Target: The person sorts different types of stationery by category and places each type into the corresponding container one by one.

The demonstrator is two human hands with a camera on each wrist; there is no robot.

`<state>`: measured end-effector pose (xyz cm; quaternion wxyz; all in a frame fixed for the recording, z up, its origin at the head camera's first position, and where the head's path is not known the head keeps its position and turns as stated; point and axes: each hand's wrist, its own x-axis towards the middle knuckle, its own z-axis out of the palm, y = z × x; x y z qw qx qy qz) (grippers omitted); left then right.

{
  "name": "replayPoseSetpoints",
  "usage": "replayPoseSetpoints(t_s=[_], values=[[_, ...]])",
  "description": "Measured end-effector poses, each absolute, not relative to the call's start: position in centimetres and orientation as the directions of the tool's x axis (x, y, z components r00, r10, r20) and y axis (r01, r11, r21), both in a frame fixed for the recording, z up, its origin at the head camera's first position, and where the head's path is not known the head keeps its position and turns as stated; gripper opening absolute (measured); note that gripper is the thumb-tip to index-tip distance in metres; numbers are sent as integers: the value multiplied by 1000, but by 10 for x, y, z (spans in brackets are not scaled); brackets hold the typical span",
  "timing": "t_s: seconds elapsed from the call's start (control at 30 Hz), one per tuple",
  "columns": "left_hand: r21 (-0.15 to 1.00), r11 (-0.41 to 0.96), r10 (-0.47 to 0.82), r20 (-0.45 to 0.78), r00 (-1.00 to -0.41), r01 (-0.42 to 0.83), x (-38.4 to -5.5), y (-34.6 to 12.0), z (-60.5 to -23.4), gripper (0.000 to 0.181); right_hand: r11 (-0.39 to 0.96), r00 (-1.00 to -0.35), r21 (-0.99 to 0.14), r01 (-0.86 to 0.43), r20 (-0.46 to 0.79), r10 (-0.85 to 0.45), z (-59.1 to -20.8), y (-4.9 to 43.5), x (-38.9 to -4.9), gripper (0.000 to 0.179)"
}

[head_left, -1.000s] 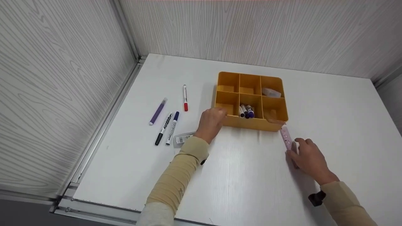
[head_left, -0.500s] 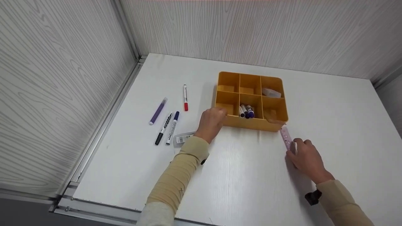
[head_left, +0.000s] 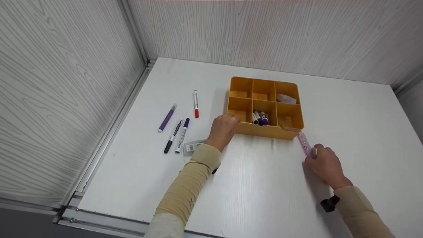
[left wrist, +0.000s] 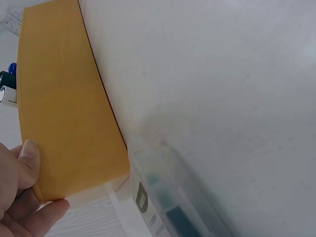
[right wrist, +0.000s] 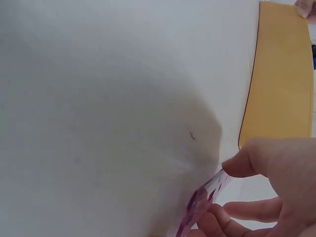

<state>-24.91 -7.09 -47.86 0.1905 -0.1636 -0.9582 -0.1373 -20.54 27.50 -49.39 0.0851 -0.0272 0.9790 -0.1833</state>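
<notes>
The orange six-compartment box (head_left: 264, 131) stands toward the back of the table. My left hand (head_left: 223, 129) grips its front-left corner, thumb (left wrist: 30, 155) on the outer wall and fingers around the edge. In front of the box's right corner is a flat pink patterned ruler (head_left: 304, 144). My right hand (head_left: 325, 165) pinches its near end; in the right wrist view the ruler (right wrist: 203, 200) is tilted between thumb and fingers. Several markers (head_left: 260, 118) fill the front middle compartment. A clear plastic piece (head_left: 286, 99) lies in the back right one.
Left of the box lie a red-capped marker (head_left: 196, 104), a purple pen (head_left: 167, 118), a black-capped marker (head_left: 173, 136) and a blue-capped marker (head_left: 182, 135). A clear case with a barcode label (head_left: 193, 147) is partly under the left forearm. Wood-grain panels (head_left: 264, 36) border the table.
My right hand has closed its thumb and fingers on the ruler, whose near end has swung slightly to the right. The left hand stays on the box corner.
</notes>
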Motion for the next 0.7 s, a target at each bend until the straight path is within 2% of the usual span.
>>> replayPoseSetpoints(t_s=[0.2, 0.4, 0.7], values=[[213, 906, 262, 397, -879, 367, -249, -70, -479, 11, 899, -970, -433, 61, -239, -49, -490, 284, -208, 61], [219, 905, 263, 388, -883, 366, -249, -70, -478, 10, 882, -984, -471, 21, -166, -66, -486, 290, -206, 54], [210, 905, 260, 413, -873, 369, -249, -70, -481, 8, 905, -996, -423, -33, -61, -65, -471, 289, -206, 46]])
